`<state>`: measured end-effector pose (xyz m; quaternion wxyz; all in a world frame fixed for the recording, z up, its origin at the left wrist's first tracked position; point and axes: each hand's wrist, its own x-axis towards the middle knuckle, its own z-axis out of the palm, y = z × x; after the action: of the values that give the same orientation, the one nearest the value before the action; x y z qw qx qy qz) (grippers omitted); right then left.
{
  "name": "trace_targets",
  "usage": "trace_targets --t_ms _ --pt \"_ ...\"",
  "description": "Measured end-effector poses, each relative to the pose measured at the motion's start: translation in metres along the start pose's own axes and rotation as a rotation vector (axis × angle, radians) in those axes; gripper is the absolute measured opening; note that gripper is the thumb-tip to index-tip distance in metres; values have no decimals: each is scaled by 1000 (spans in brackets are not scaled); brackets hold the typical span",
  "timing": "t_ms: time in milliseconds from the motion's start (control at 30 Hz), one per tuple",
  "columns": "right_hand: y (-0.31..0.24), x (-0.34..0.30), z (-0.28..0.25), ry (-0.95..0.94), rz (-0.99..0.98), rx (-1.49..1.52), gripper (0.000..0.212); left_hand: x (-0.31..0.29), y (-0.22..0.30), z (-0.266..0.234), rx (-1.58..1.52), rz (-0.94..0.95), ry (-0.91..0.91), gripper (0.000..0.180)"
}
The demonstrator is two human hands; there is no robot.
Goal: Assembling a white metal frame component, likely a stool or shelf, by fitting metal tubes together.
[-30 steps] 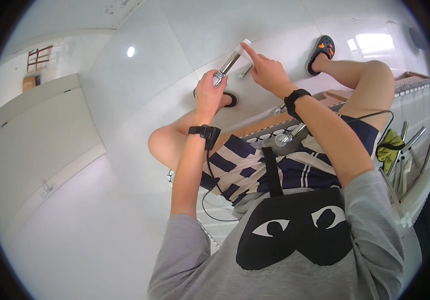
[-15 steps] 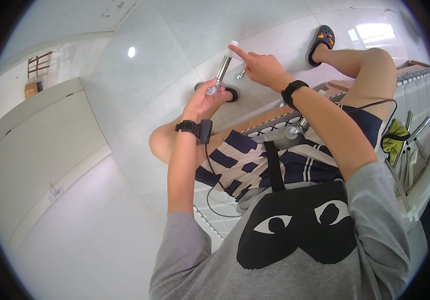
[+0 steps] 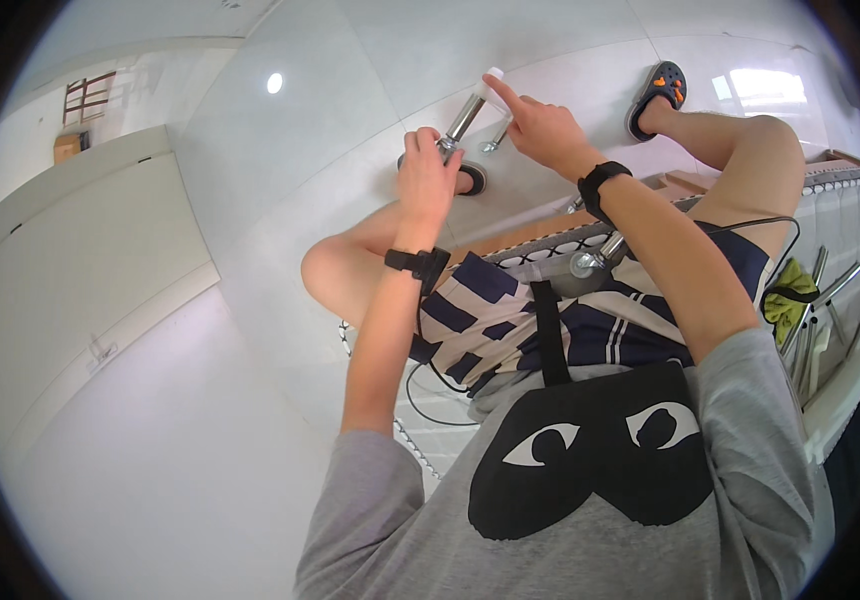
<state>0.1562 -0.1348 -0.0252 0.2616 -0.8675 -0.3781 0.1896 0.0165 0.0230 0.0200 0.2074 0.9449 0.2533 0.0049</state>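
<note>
A shiny metal tube (image 3: 466, 117) slants up and away over the floor, a white end piece (image 3: 490, 83) at its top. My left hand (image 3: 426, 188) is closed around its lower end, fingers wrapped over the fitting there; the caster wheel at that end is mostly covered. With its index finger stretched out against the white end piece, my right hand (image 3: 548, 132) keeps its other fingers partly curled, apart from the metal. Another caster (image 3: 586, 264) on a metal tube lies by my lap. Beyond the right hand, a further metal tube with a wheel (image 3: 493, 143) rests on the floor.
To the right lie several loose metal tubes (image 3: 835, 285) and a yellow-green cloth (image 3: 788, 295). Cardboard (image 3: 510, 238) and a metal-edged frame extend past my legs. A pale cabinet (image 3: 90, 290) stands at the left. Black cables run from my wrist along my shorts.
My left hand has turned from palm-up under the wheel to back-up, fingers wrapping the lower end. Both hands and the tube have shifted slightly right; my right index finger remains at the white end.
</note>
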Motion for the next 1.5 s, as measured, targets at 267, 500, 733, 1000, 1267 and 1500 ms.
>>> trace_targets --t_ms 267,500,733,1000,1267,1500 --pt "-4 -3 -2 -36 35 19 80 -1 -12 14 -196 -72 122 28" --pt "-6 -4 2 -6 -28 24 77 3 -47 15 -838 -295 -334 30" --pt "-5 -7 2 -3 -34 14 76 -2 -33 15 -1962 -856 -636 27" --pt "3 -1 3 31 1 22 77 16 -44 -25 -558 -258 -156 34" --pt "-5 -6 7 37 -36 45 77 -4 -3 -4 50 -16 115 35" --pt "-6 -5 6 23 -25 19 77 -2 -4 -8 -77 -123 -48 30"
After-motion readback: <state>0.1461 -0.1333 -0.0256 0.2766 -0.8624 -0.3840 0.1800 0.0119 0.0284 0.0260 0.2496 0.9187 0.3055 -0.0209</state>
